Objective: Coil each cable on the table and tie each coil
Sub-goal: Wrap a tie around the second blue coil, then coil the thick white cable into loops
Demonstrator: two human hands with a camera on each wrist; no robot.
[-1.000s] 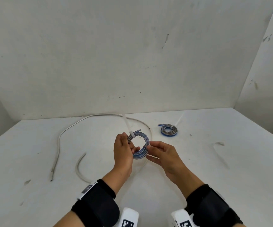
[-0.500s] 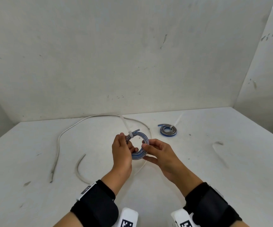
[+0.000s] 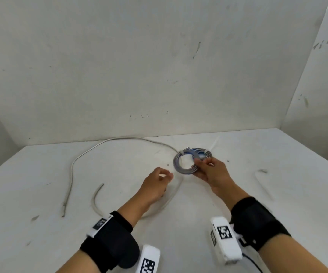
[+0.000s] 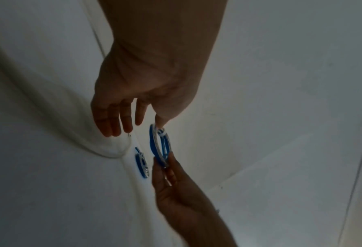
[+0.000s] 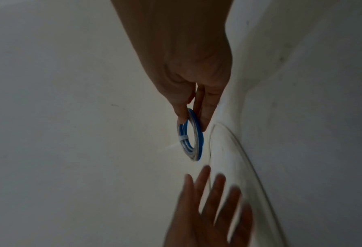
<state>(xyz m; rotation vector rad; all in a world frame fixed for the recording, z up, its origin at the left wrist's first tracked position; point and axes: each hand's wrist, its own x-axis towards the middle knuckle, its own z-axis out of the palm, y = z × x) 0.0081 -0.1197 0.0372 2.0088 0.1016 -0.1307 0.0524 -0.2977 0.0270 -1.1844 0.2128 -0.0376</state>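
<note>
Above the white table (image 3: 277, 194), well toward its back edge, we see the right hand (image 3: 211, 171) holding a blue and grey coiled cable (image 3: 178, 164) off the surface. Thumb and fingertips (image 5: 205, 117) pinch the coil's near rim. A white tie (image 3: 182, 153) wraps the far rim of this coil, and its loose tail points toward the back wall.

Just behind the held coil, a second, smaller blue coil (image 4: 141, 164) lies flat on the table, bound with its own white tie; from the head view the held coil partly covers it.

Left of the held coil, the left hand (image 3: 157, 186) hovers apart from it, fingers (image 4: 112, 120) relaxed and spread, gripping nothing.

Further left of the coil, a long pale grey cable (image 3: 72, 164) sprawls uncoiled in a wide arc. It runs from beside the coil along the back of the table, then down to a loose end near the left edge; a second stretch curves under the left forearm.

Right of the coil the tabletop is bare up to the side wall. Walls close the table at the back and right.

Both wrists carry black straps with white camera blocks (image 3: 225, 239) bearing black and white square markers. We can read no lettering on them.
</note>
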